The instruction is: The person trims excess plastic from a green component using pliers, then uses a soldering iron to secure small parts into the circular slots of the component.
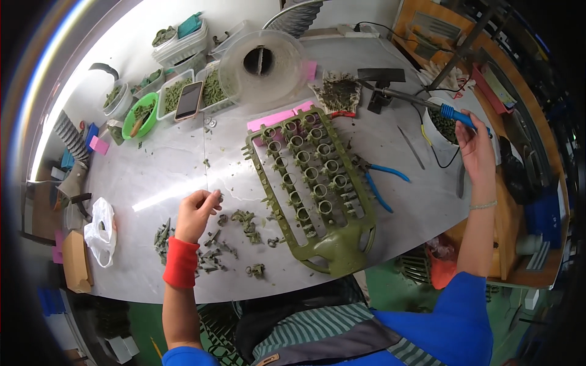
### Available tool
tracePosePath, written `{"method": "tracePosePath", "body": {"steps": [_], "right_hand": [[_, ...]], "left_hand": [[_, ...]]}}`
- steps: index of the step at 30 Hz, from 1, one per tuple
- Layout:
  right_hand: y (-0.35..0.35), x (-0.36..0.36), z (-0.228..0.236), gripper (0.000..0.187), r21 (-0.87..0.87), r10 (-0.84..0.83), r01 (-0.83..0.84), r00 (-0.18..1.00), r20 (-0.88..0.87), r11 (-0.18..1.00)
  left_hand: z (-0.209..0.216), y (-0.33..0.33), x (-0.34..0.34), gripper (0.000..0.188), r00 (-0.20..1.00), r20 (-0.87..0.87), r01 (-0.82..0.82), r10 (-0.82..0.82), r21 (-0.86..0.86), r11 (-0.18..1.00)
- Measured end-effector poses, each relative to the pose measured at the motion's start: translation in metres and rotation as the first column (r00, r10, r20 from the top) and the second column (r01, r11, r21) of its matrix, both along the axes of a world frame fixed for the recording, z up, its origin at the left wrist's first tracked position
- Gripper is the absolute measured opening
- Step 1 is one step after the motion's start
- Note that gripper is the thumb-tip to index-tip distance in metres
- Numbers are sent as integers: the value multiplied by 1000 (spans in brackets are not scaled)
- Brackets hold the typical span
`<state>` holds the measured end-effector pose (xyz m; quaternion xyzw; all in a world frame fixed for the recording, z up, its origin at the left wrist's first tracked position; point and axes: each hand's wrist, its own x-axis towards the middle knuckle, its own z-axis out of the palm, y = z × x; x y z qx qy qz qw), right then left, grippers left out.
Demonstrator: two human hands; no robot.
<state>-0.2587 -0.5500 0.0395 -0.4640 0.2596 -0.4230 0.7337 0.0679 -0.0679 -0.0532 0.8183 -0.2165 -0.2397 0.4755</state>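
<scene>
Right hand [475,146] gripping soldering iron [421,100] at 2 o'clock – hot tip risking cord burn; left hand [196,210] pinching small green part [215,194] – could be dropping it.

Olive-green rack [317,183], red wristband [181,262], blue-handled soldering iron [455,113], pink blocks [270,119].

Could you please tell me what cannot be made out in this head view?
- Left hand: whatever its pinched fingertips hold is too small to tell.
- Soldering iron: the right hand covers the grip's rear.
- White tub: partly behind that hand.
</scene>
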Motion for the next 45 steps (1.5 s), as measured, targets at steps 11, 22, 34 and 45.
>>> {"method": "tracePosePath", "body": {"steps": [11, 22, 34, 45], "right_hand": [[32, -19, -5, 25, 3, 14, -14, 999, 32, 1000], [40, -28, -9, 27, 6, -27, 27, 1000, 8, 1000], [46, -27, -16, 27, -6, -2, 2, 999, 43, 1000], [92, -30, -28, 23, -70, -106, 114, 989, 106, 991]], "left_hand": [[8, 29, -18, 23, 978, -201, 12, -46, -169, 986], [19, 21, -26, 27, 983, -182, -75, 30, -249, 966], [33, 9, -24, 37, 986, -155, 29, -68, -241, 970], [74, -189, -36, 26, 580, 770, 370, -265, 41, 928]]}}
